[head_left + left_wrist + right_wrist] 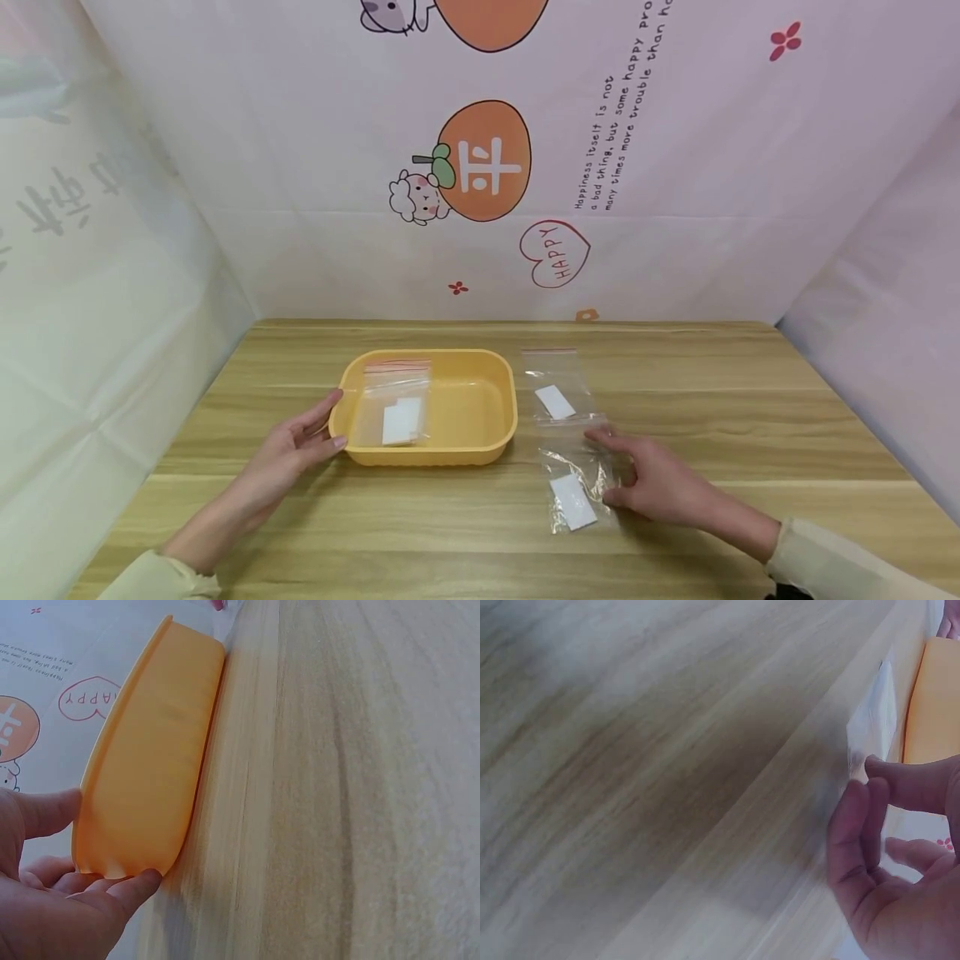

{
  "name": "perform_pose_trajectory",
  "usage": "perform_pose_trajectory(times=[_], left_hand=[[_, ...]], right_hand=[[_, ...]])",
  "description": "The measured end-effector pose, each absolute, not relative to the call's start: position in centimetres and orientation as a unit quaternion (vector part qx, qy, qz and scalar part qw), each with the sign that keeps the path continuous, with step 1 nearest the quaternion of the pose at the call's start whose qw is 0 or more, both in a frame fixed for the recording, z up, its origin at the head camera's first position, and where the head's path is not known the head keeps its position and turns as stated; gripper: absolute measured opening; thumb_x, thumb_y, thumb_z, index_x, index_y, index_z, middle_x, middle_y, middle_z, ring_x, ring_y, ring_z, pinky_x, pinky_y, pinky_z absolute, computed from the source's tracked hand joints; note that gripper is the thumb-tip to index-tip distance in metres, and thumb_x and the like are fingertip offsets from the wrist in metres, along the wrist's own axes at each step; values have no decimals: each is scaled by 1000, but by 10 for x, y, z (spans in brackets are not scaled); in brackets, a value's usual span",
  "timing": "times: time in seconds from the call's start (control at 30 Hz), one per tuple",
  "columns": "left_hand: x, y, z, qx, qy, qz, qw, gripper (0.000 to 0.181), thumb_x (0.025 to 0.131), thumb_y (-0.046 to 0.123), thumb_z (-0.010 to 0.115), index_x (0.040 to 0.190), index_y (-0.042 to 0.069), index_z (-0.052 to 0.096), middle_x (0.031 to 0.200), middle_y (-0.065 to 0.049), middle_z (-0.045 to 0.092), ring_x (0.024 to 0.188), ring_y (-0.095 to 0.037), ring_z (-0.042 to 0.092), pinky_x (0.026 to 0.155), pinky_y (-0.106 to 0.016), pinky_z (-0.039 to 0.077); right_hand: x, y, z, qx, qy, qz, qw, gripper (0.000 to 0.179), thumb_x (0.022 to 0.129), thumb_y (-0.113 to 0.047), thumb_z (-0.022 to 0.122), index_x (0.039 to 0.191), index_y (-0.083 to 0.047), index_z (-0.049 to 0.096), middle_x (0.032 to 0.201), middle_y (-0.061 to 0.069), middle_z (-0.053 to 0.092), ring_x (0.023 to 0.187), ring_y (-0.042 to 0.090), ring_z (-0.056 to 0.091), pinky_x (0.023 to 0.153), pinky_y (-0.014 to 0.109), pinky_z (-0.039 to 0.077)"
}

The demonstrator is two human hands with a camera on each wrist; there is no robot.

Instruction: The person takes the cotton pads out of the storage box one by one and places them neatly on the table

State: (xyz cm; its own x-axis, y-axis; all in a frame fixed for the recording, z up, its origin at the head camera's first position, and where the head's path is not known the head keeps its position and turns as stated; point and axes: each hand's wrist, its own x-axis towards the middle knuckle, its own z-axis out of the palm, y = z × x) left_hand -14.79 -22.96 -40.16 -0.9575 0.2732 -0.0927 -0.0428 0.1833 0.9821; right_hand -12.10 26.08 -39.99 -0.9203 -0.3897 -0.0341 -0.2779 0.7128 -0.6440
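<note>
yellow plastic tray [420, 457] on the table, its left end in the left hand [288, 446]: thumb and fingers curled about the end wall, grasping it. the left-wrist view shows the same hold, with a fingertip low on the tray's side.

inside the tray, just right of the left hand: small clear zip bags [393, 400], overlapping, red lines along their tops, white cards [401, 421] in them. exact bag count hard to tell.

right hand [663, 483] well apart from the left, on the far side of the tray. its bent thumb and fingers are at the right edge of the near clear bag [581, 462], touching it; whether they pinch the film, cannot tell. this bag lies to the left of the palm, creased and shiny, a white card [573, 502] tilted in its lower part.

farther from the right hand, past its fingertips and a little left: far clear bag [558, 379], red line at top, slanted white card [555, 402] inside. lower end meets or overlaps the near bag; cannot tell which.

under both hands, wood-grain table [465, 533]. pale sleeves [840, 554] at both wrists. beyond the hands, white printed backdrop [322, 150]: orange fruit, cartoon sheep, a red heart lettered "happy".
</note>
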Motion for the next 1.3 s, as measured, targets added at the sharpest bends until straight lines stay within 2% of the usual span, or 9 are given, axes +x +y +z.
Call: perform_pose_trajectory(times=[0.13, 0.23, 0.37, 0.53, 0.73, 0.87, 1.0, 1.13, 1.3], left_hand=[[-148, -229, -402, 80, 755, 638, 124, 79, 105, 13, 67, 167, 1, 20, 173, -19, 13, 157, -39, 16, 105, -12, 36], [-147, -229, -401, 81, 755, 639, 125, 79, 105, 13, 66, 167, 1, 20, 173, -19, 13, 157, -38, 15, 104, -11, 37], [-146, -228, -400, 79, 757, 637, 123, 78, 105, 13, 66, 167, 1, 20, 173, -20, 14, 157, -38, 16, 104, -11, 37], [-146, -228, -400, 75, 757, 637, 123, 78, 105, 11, 66, 167, 1, 20, 173, -20, 14, 156, -38, 17, 104, -12, 37], [-147, -228, -400, 71, 762, 632, 125, 78, 105, 13, 66, 167, 1, 20, 173, -18, 13, 157, -37, 15, 105, -13, 36], [-148, -227, -400, 73, 762, 632, 124, 78, 104, 13, 67, 166, 1, 21, 173, -17, 13, 157, -36, 14, 104, -11, 36], [-148, -226, -400, 79, 762, 631, 125, 79, 104, 13, 67, 166, 0, 20, 173, -19, 12, 157, -38, 13, 106, -12, 36], [-148, -225, -400, 83, 761, 632, 126, 79, 104, 13, 67, 166, 0, 20, 173, -19, 12, 157, -38, 13, 107, -13, 35], [-147, -227, -401, 79, 758, 635, 126, 81, 104, 16, 68, 167, 2, 19, 173, -18, 11, 157, -37, 12, 105, -12, 36]], right_hand=[[-121, 259, -401, -178, 943, -275, 54, 83, 74, -8, 92, 149, 2, 56, 154, 43, 37, 127, 56, 55, 93, 58, 56], [-120, 259, -401, -176, 944, -274, 45, 76, 77, -9, 91, 145, 4, 60, 154, 41, 40, 135, 60, 46, 104, 71, 44], [-120, 259, -401, -177, 941, -284, 45, 64, 81, -10, 89, 139, 3, 65, 153, 33, 47, 97, 32, 69, 90, 48, 57], [-119, 259, -403, -181, 932, -308, 57, 63, 82, -3, 86, 140, 4, 64, 150, 34, 50, 48, 3, 34, 52, 25, 44], [-120, 258, -406, -202, 934, -289, 53, 66, 78, -2, 86, 140, 4, 64, 147, 35, 52, 55, 4, 34, 62, 28, 46], [-122, 259, -406, -208, 941, -262, 46, 66, 78, -7, 88, 139, 0, 66, 145, 32, 56, 87, 12, 58, 78, 36, 48], [-120, 259, -403, -193, 935, -290, 58, 64, 79, -4, 87, 140, 2, 65, 149, 34, 51, 71, 12, 59, 64, 29, 52], [-121, 258, -396, -196, 918, -339, 62, 58, 81, 0, 84, 137, 5, 66, 144, 35, 55, 44, 2, 37, 40, 24, 43], [-129, 256, -378, -226, 907, -351, 64, 44, 87, -1, 79, 129, 7, 70, 117, 21, 74, 47, 1, 36, 41, 22, 38]])
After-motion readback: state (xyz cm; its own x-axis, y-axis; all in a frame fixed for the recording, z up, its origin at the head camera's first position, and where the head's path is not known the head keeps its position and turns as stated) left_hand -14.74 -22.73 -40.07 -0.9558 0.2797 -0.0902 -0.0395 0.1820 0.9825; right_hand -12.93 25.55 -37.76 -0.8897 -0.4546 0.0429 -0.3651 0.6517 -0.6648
